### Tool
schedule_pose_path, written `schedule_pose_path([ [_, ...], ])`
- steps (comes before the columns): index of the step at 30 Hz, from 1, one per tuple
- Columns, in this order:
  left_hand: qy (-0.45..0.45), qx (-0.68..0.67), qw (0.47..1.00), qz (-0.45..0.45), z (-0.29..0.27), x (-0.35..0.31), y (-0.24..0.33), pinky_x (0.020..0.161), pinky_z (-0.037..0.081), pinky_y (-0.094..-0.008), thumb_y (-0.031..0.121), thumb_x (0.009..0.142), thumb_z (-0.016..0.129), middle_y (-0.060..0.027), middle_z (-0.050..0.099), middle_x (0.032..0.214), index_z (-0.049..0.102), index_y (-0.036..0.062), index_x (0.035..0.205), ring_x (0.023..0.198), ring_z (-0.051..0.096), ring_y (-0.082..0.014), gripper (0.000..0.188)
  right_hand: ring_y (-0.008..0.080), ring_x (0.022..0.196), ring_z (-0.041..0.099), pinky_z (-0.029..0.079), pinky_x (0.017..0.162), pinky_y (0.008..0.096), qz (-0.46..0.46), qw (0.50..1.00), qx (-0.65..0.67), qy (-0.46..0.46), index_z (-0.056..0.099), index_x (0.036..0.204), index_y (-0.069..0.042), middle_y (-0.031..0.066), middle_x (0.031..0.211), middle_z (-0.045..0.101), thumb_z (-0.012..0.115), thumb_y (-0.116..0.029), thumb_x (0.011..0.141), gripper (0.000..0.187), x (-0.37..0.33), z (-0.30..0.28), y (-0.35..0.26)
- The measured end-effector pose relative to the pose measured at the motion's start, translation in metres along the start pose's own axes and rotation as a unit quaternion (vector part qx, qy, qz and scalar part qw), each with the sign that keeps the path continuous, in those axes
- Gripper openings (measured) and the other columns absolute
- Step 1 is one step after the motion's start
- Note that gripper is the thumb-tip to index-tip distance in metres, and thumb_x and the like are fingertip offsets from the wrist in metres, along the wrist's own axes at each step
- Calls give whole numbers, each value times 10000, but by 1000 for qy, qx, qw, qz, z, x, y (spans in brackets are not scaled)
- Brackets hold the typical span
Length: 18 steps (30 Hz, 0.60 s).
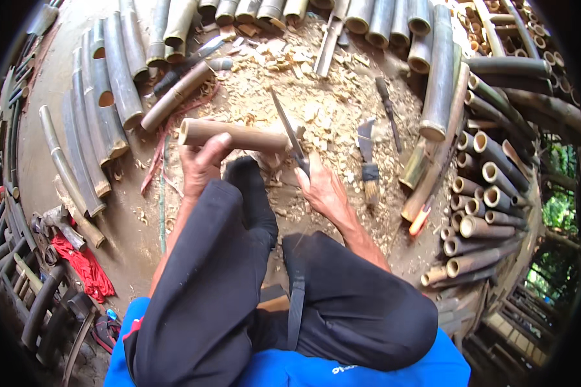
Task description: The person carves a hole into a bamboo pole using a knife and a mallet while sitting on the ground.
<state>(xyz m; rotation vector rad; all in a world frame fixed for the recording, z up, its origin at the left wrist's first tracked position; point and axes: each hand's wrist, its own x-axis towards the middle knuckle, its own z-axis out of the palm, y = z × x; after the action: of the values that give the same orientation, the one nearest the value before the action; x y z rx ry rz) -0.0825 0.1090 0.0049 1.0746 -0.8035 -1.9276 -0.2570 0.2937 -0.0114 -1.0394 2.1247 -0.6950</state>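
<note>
You are sitting on the floor (77, 84) with your knees drawn up, and your left hand (200, 161) is closing around a short pale bamboo piece (232, 135), holding it level just above your left knee (248, 177). Your right hand (319, 187) is wrapping tight around the handle of a long knife (287, 132), whose blade is slanting up and away and meeting the right end of the bamboo piece.

Wood shavings (316, 97) are covering the floor right in front of you. A hatchet-like blade (366, 161) is lying just to the right of your right hand, and a slim dark tool (387, 106) is lying beyond it. Dark bamboo tubes are crowding you on three sides: a stack with open ends (484, 193) is sitting close on the right, a row (368, 19) is lining the far edge, and long split lengths (90, 116) are fanning out on the left. A red cloth (84, 267) and a hammer (61, 222) are lying at your lower left.

The shavings patch is giving you the only open room, and it is narrowing towards the right-hand stack.
</note>
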Motion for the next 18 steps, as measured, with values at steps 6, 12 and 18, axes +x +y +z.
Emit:
schedule_pose_path([
  [6, 102, 47, 992, 59, -4, 3, 2, 852, 594, -342, 48, 812, 866, -87, 742, 976, 726, -1, 1083, 868, 728, -194, 309, 483, 697, 691, 546, 576, 542, -158, 978, 26, 137, 481, 1132, 7, 293, 787, 662, 643, -225, 1021, 305, -13, -16, -55],
  [12, -58, 41, 995, 74, -13, 9, 11, 872, 605, -368, 40, 828, 811, -131, 744, 1025, 680, 3, 1112, 931, 741, -227, 315, 485, 675, 693, 564, 564, 536, 9, 998, -60, -14, 468, 1158, 24, 295, 813, 670, 648, -205, 1007, 328, 8, 20, -10],
  [18, -22, 43, 998, 40, -16, 22, 3, 829, 632, -374, 74, 823, 837, -131, 756, 1023, 685, 9, 1104, 948, 756, -230, 326, 391, 649, 714, 564, 521, 464, -255, 937, 4, 237, 485, 1181, 43, 271, 836, 674, 635, -211, 1021, 336, -6, -20, -71],
])
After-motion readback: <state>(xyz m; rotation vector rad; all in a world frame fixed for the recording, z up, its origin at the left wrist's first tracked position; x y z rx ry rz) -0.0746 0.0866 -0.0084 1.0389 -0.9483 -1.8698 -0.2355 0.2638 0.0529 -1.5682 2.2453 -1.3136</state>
